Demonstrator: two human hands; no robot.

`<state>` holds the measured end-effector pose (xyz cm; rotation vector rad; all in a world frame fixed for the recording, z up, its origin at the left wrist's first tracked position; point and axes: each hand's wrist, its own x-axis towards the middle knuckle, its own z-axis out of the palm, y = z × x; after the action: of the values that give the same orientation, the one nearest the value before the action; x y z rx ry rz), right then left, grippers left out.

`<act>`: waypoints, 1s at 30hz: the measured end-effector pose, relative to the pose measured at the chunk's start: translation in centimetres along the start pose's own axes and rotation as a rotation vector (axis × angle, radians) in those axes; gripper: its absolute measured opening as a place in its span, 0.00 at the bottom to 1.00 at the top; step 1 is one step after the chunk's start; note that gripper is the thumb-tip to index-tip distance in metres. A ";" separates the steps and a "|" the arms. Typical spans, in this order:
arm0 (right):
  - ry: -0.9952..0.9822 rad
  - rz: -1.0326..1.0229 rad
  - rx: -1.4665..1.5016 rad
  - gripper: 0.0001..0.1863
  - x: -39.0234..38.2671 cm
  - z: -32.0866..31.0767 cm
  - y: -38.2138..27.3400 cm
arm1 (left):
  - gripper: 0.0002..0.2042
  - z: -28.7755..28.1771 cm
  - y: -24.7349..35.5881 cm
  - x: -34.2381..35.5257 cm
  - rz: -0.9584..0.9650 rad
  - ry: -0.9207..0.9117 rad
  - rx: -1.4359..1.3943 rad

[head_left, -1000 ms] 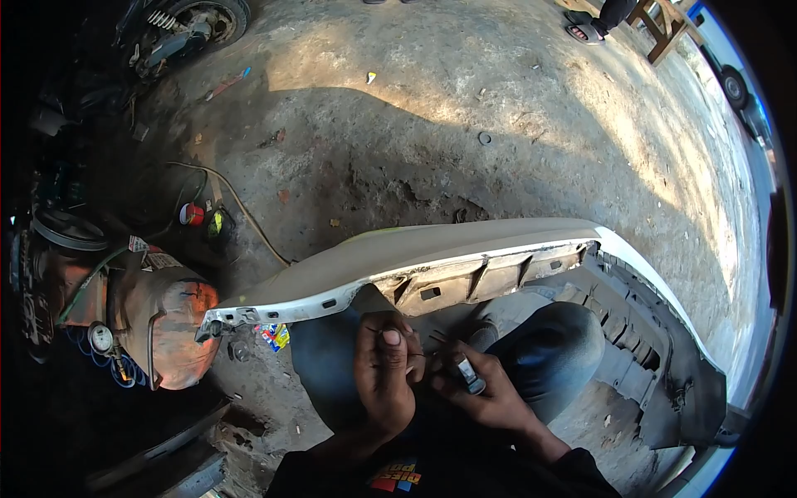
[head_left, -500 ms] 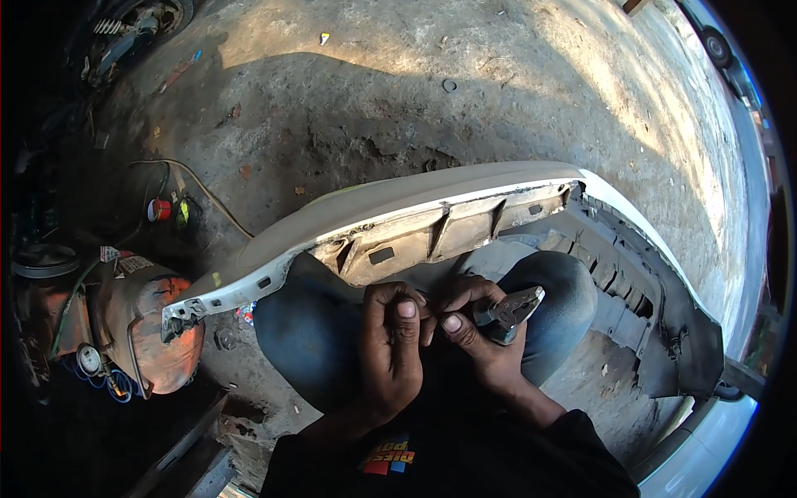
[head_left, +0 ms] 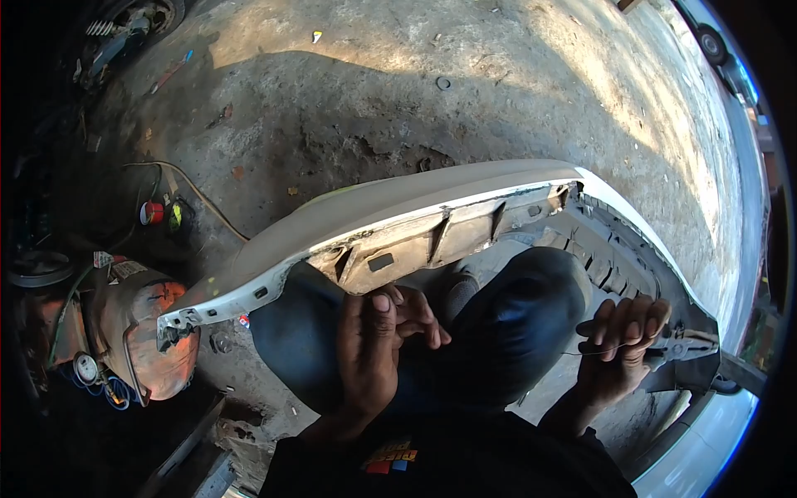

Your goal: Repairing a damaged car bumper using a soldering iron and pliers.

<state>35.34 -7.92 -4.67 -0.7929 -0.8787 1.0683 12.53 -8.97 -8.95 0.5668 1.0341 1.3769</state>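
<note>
A car bumper [head_left: 415,187], pale on its outer face and bare inside, curves across in front of me and around my knees. My left hand [head_left: 374,340] is close to the bumper's inner edge, its thumb bent against the index finger and the other fingers loosely curled. Whatever it pinches, if anything, is hidden. Out to the right, beyond my knee, my right hand [head_left: 618,349] grips metal pliers [head_left: 685,344] whose jaws point right. From its fingers a thin strand like wire [head_left: 571,354] sticks out to the left.
An orange, worn tank [head_left: 162,340] with a gauge [head_left: 85,368] stands at the left, a hose [head_left: 195,195] running beyond it. A red can [head_left: 151,213] rests on the rough ground. Part of a motorcycle [head_left: 124,41] shows far left; a vehicle [head_left: 714,50] is far right.
My right hand has swung away from the left hand to the right, carrying the pliers, with a thin strand now visible. My left hand has shifted slightly left, its fingers looser.
</note>
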 end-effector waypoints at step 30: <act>-0.252 0.354 -0.516 0.43 -0.3 1.4 -2.5 | 0.11 -1.1 4.3 -1.3 0.071 -0.154 0.274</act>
<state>34.97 -8.72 -1.93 -1.2978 -1.2882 1.2876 9.54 -9.74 -5.56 0.9060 1.0927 1.2390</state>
